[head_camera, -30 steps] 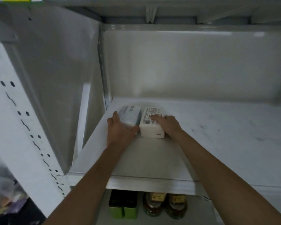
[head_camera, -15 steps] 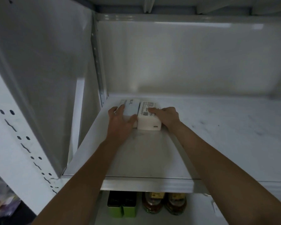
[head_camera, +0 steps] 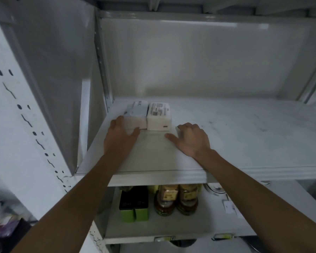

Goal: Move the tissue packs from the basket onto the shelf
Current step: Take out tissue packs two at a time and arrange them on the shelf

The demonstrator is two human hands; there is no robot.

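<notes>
Tissue packs are lying side by side in the left back corner of the shelf [head_camera: 226, 143], as the head view is showing. The left tissue pack [head_camera: 136, 115] is sitting near the side wall [head_camera: 53, 70], and the right tissue pack [head_camera: 159, 115], with a printed label on top, is touching it or almost touching it.

The left hand [head_camera: 121, 137] is resting with spread fingers against the front face of the left pack; it is open and is not gripping, only touching. The right hand [head_camera: 190, 139] is lying flat on the shelf board just beside the right pack, relaxed and half open, holding nothing.

The basket is not appearing in this view. On the lower shelf [head_camera: 171, 225], green tins [head_camera: 133, 207] and jars [head_camera: 175, 199] are standing.

I am judging that the step in hand is finishing the placing. To do it well, the left hand should be pushing the pack gently and straight toward the back, so the two front faces are staying in line. The packs are looking soft, so a light push is better than squeezing. Both hands should then be leaving the packs without dragging them forward.
</notes>
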